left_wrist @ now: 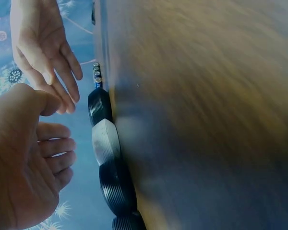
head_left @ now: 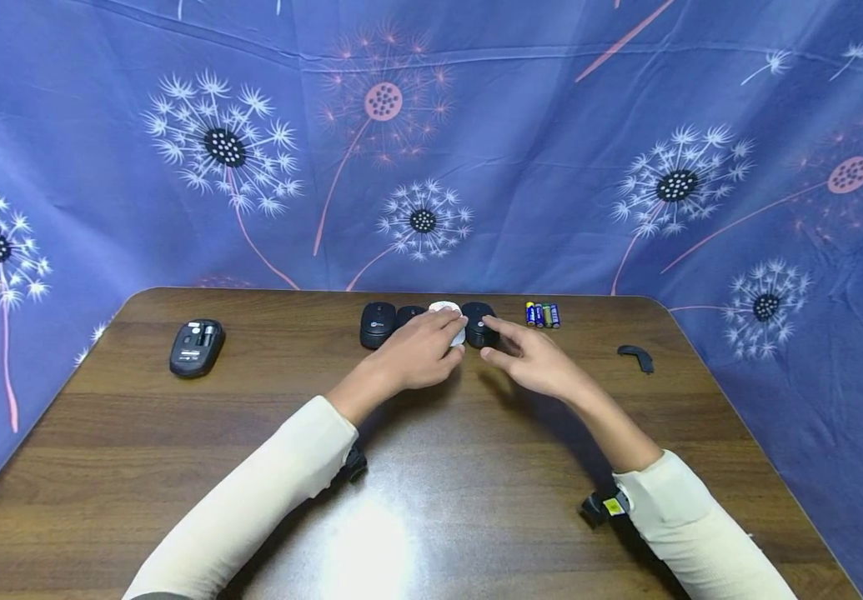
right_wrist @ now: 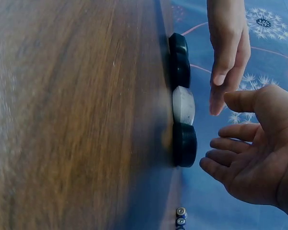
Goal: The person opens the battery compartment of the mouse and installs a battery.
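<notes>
Three black computer mice and a white one stand in a row at the table's far edge. My left hand, fingers extended, overlaps the white mouse and the second black mouse in the head view. In the left wrist view that hand hangs apart from the row, and the white mouse shows whole. Beside the rightmost black mouse is my right hand, its fingers spread and loosely bent. The right wrist view shows nothing in its palm. The leftmost black mouse is uncovered.
Several small batteries stand right of the mice. Farther right lies a curved black cover. On the left a black mouse lies upside down with its battery bay exposed. A patterned blue cloth hangs behind the table.
</notes>
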The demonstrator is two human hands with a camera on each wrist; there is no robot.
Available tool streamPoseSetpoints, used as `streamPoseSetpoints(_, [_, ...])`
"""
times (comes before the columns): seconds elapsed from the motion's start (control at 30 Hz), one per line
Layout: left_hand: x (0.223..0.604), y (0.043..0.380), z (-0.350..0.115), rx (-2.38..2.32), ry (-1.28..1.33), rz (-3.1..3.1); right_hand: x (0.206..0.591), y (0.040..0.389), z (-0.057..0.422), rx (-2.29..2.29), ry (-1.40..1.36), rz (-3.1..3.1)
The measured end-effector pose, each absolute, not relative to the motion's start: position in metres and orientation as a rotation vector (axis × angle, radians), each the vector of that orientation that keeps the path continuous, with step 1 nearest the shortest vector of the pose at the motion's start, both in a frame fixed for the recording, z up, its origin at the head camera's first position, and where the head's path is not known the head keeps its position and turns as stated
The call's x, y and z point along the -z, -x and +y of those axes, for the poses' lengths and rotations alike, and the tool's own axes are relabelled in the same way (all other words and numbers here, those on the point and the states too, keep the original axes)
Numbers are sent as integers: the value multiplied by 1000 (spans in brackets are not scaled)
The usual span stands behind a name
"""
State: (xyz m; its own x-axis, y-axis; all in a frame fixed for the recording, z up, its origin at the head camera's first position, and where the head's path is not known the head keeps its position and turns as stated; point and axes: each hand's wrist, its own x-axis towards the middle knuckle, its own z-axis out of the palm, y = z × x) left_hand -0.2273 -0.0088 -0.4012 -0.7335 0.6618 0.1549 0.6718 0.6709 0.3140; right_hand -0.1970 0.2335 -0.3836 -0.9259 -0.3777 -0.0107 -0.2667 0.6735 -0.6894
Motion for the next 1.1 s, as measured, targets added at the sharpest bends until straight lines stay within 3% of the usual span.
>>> streamPoseSetpoints(0.5, [396,226,18,175,1083,-3019,381,203,238,731,598,2797])
streamPoseSetpoints(1.1, [405,235,24,239,1154,-3013,373,203,238,411,587,2746])
